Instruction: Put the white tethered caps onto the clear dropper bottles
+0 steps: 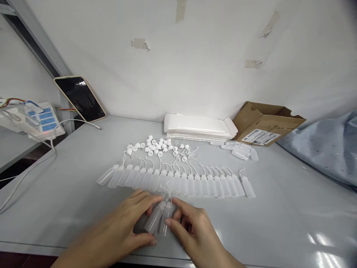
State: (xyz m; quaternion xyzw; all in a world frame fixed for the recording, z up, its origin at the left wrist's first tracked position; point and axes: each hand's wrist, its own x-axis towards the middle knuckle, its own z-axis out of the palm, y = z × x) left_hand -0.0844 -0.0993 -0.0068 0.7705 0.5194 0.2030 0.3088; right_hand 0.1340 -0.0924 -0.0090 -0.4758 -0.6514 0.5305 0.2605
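Two small translucent plastic bottles stand close together near the table's front edge, each with a thin curved white tube at its top. The left bottle [154, 218] tilts to the right. My left hand [136, 216] curves beside it, thumb and forefinger spread wide near its base and neck. My right hand [192, 227] has its thumb and forefinger against the right bottle [166, 219]. Just beyond lies a long row of similar bottles [175, 183] with tubes, side by side. Loose white caps [156, 145] are scattered behind the row.
Flat white packets [199, 126] are stacked by the wall, beside an open cardboard box [267, 123]. Several bottles without tubes [238, 149] lie before the box. A phone [80, 97] leans at left, near a power strip [46, 119] and white cable [28, 169]. Bluish fabric [326, 145] lies at right.
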